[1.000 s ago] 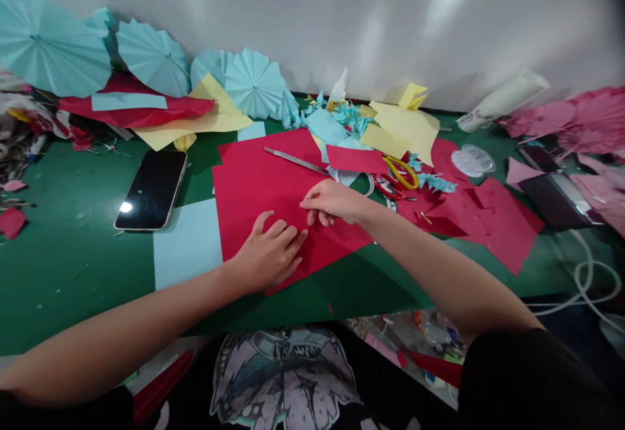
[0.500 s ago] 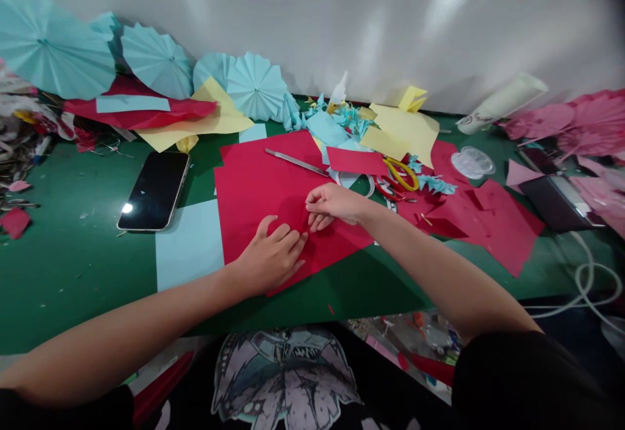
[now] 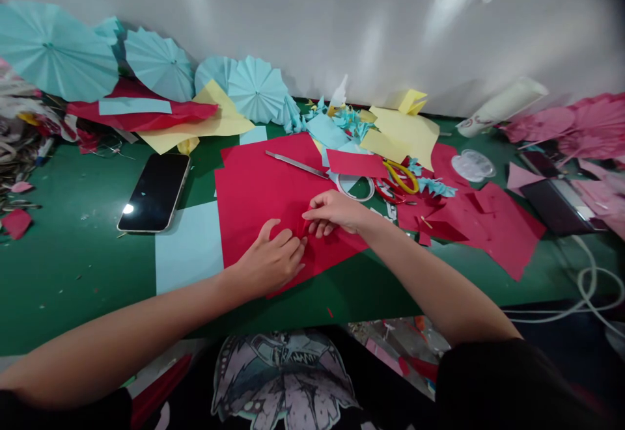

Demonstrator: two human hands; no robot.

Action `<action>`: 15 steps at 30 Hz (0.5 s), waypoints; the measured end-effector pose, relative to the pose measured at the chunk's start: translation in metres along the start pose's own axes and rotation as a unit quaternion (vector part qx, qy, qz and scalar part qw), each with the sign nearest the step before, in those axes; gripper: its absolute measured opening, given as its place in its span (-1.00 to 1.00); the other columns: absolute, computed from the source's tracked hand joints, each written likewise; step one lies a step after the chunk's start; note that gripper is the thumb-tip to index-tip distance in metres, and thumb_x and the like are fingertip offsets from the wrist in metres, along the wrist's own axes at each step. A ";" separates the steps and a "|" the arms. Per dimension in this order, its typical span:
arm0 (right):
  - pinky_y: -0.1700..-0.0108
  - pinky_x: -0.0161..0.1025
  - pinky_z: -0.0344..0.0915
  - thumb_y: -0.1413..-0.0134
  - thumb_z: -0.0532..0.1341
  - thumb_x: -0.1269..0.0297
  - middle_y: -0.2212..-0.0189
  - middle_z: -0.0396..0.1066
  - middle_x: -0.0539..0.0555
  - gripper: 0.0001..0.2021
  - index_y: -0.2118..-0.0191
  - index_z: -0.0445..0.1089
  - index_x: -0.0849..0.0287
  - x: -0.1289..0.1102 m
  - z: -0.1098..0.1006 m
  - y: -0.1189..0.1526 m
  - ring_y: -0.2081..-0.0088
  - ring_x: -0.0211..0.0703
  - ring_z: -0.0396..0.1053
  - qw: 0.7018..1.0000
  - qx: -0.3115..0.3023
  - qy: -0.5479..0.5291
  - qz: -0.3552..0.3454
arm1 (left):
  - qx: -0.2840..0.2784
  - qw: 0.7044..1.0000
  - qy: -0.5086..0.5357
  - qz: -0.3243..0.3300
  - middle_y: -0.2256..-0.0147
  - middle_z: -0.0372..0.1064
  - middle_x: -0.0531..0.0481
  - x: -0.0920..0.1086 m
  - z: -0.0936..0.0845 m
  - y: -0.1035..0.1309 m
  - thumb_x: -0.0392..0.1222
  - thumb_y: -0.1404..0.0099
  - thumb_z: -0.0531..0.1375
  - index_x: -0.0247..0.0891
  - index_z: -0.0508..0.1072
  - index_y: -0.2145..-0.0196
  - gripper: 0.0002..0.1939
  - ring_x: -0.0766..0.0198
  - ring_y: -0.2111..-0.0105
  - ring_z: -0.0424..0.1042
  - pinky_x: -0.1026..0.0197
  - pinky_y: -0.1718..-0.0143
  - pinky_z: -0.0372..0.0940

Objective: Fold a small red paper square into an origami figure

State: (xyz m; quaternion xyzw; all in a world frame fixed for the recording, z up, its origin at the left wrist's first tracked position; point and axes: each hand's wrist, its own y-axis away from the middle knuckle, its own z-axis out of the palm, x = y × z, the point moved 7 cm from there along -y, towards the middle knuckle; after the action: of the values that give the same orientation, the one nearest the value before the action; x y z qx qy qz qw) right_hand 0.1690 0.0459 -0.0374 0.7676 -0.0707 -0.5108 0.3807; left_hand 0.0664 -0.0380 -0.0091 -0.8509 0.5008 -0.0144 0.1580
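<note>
Over the red paper sheets, my two hands meet close together. A small piece of red paper, hard to tell from the red beneath it, stands between them. My right hand pinches its upper end between thumb and fingertips. My left hand is curled, its fingertips pressed together around the lower part of the piece. A silver craft knife lies on the sheets just beyond my hands. A roll of white tape sits to the right of it.
Yellow-handled scissors and red paper scraps lie to the right. A phone and light-blue paper are at the left. Pleated blue paper fans lean along the back wall. A white cable hangs at the right.
My right hand has shifted slightly down and toward me, its forearm swinging a little left. The left hand stays nearly in place, its fingertips still close to the right hand.
</note>
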 end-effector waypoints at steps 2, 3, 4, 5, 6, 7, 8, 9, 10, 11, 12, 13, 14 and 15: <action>0.68 -0.53 0.21 -0.03 0.22 0.37 0.67 0.43 0.00 -0.81 0.53 0.24 0.26 0.001 -0.002 0.001 0.69 -0.40 0.35 1.000 0.004 0.009 -0.004 | 0.006 1.000 -0.003 0.007 0.40 0.33 -0.07 0.001 -0.001 0.000 -0.20 -0.36 -0.05 -0.48 0.34 0.05 -0.65 0.19 0.31 0.27 -0.11 -0.01 0.01; 0.69 -0.54 0.21 -0.04 0.22 0.37 0.68 0.42 0.00 -0.81 0.53 0.25 0.26 0.001 -0.004 0.002 0.69 -0.39 0.35 1.000 0.008 0.017 -0.007 | 0.009 1.000 -0.004 0.008 0.41 0.32 -0.07 0.002 -0.001 0.000 -0.21 -0.36 -0.05 -0.49 0.35 0.06 -0.66 0.20 0.31 0.27 -0.10 0.00 0.02; 0.69 -0.54 0.20 -0.05 0.21 0.38 0.70 0.40 -0.01 -0.82 0.53 0.25 0.26 0.001 -0.006 0.003 0.69 -0.39 0.35 1.000 0.014 0.025 -0.011 | 0.012 1.000 -0.004 0.008 0.42 0.32 -0.07 0.002 -0.002 0.000 -0.22 -0.36 -0.05 -0.49 0.36 0.07 -0.67 0.20 0.31 0.27 -0.10 0.00 0.03; 0.69 -0.54 0.19 -0.05 0.20 0.38 0.71 0.39 -0.02 -0.82 0.53 0.25 0.26 0.001 -0.008 0.003 0.69 -0.39 0.35 0.999 0.021 0.032 -0.016 | 0.014 1.000 -0.003 0.008 0.42 0.32 -0.07 0.002 -0.002 0.000 -0.22 -0.36 -0.05 -0.49 0.36 0.08 -0.67 0.20 0.32 0.27 -0.09 0.01 0.04; 0.70 -0.54 0.19 -0.06 0.20 0.39 0.72 0.38 -0.03 -0.82 0.53 0.25 0.26 0.000 -0.009 0.004 0.69 -0.39 0.35 0.999 0.027 0.039 -0.022 | 0.014 1.000 -0.002 0.008 0.42 0.32 -0.07 0.002 -0.003 0.000 -0.23 -0.36 -0.05 -0.49 0.36 0.08 -0.67 0.19 0.31 0.27 -0.10 0.02 0.05; 0.70 -0.54 0.19 -0.06 0.19 0.39 0.73 0.37 -0.04 -0.82 0.53 0.25 0.26 0.000 -0.011 0.004 0.69 -0.39 0.34 0.998 0.032 0.045 -0.030 | 0.013 1.000 -0.001 0.007 0.42 0.32 -0.07 0.002 -0.003 0.000 -0.23 -0.36 -0.05 -0.49 0.36 0.08 -0.67 0.19 0.31 0.28 -0.10 0.02 0.06; 0.70 -0.53 0.19 -0.06 0.20 0.39 0.74 0.36 -0.05 -0.82 0.52 0.25 0.26 0.000 -0.012 0.004 0.70 -0.40 0.33 0.997 0.034 0.051 -0.037 | 0.009 1.000 0.001 0.005 0.41 0.32 -0.08 0.002 -0.003 0.000 -0.23 -0.36 -0.05 -0.49 0.36 0.07 -0.67 0.18 0.31 0.28 -0.10 0.02 0.07; 0.71 -0.53 0.18 -0.05 0.20 0.39 0.74 0.36 -0.05 -0.83 0.52 0.26 0.26 0.001 -0.012 0.004 0.71 -0.40 0.32 0.997 0.037 0.056 -0.043 | 0.003 1.000 0.002 0.001 0.41 0.32 -0.08 0.002 -0.003 -0.001 -0.23 -0.35 -0.04 -0.47 0.36 0.07 -0.68 0.18 0.31 0.29 -0.11 0.02 0.08; 0.72 -0.52 0.18 -0.05 0.20 0.39 0.74 0.35 -0.06 -0.83 0.51 0.25 0.26 0.001 -0.012 0.003 0.73 -0.40 0.31 0.996 0.039 0.061 -0.048 | -0.004 1.000 0.005 -0.005 0.40 0.33 -0.08 0.001 -0.002 -0.001 -0.24 -0.35 -0.04 -0.44 0.36 0.08 -0.70 0.19 0.31 0.30 -0.10 0.02 0.09; 0.73 -0.52 0.17 -0.05 0.20 0.39 0.75 0.35 -0.06 -0.83 0.51 0.25 0.25 0.002 -0.012 0.003 0.74 -0.40 0.30 0.996 0.041 0.063 -0.053 | -0.008 1.000 0.009 -0.013 0.39 0.33 -0.08 0.000 -0.002 -0.001 -0.24 -0.34 -0.03 -0.40 0.37 0.10 -0.72 0.19 0.31 0.31 -0.10 0.02 0.09; 0.73 -0.51 0.16 -0.04 0.21 0.38 0.75 0.34 -0.07 -0.83 0.51 0.24 0.25 0.002 -0.012 0.002 0.75 -0.40 0.29 0.995 0.044 0.064 -0.058 | -0.009 1.000 0.013 -0.021 0.35 0.34 -0.09 -0.001 -0.003 -0.001 -0.24 -0.33 -0.02 -0.36 0.39 0.12 -0.74 0.18 0.28 0.32 -0.09 0.01 0.10; 0.74 -0.50 0.16 -0.04 0.21 0.38 0.75 0.34 -0.08 -0.83 0.51 0.23 0.24 0.002 -0.012 0.002 0.75 -0.40 0.28 0.995 0.047 0.064 -0.064 | -0.006 0.999 0.018 -0.026 0.29 0.36 -0.12 -0.002 -0.003 -0.001 -0.24 -0.32 0.00 -0.33 0.40 0.15 -0.75 0.16 0.22 0.33 -0.09 -0.01 0.09; 0.74 -0.50 0.15 -0.03 0.21 0.38 0.76 0.33 -0.08 -0.83 0.51 0.23 0.23 0.002 -0.012 0.002 0.76 -0.39 0.28 0.994 0.051 0.064 -0.069 | 0.001 0.999 0.021 -0.029 0.21 0.36 -0.15 -0.002 -0.004 -0.001 -0.23 -0.32 0.00 -0.31 0.41 0.17 -0.76 0.12 0.14 0.32 -0.09 -0.04 0.07; 0.74 -0.50 0.15 -0.03 0.21 0.37 0.76 0.33 -0.09 -0.83 0.51 0.22 0.23 0.002 -0.011 0.002 0.76 -0.39 0.28 0.994 0.054 0.065 -0.074 | 0.010 0.999 0.023 -0.029 0.12 0.34 -0.18 -0.003 -0.004 0.000 -0.21 -0.32 0.01 -0.31 0.41 0.18 -0.77 0.09 0.06 0.28 -0.10 -0.06 0.05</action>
State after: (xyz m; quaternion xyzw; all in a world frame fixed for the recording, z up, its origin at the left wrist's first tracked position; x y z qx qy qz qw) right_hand 0.1801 0.0491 -0.0350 0.8220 -0.0160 -0.4818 0.3032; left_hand 0.0647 -0.0367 -0.0048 -0.8631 0.4789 -0.0436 0.1541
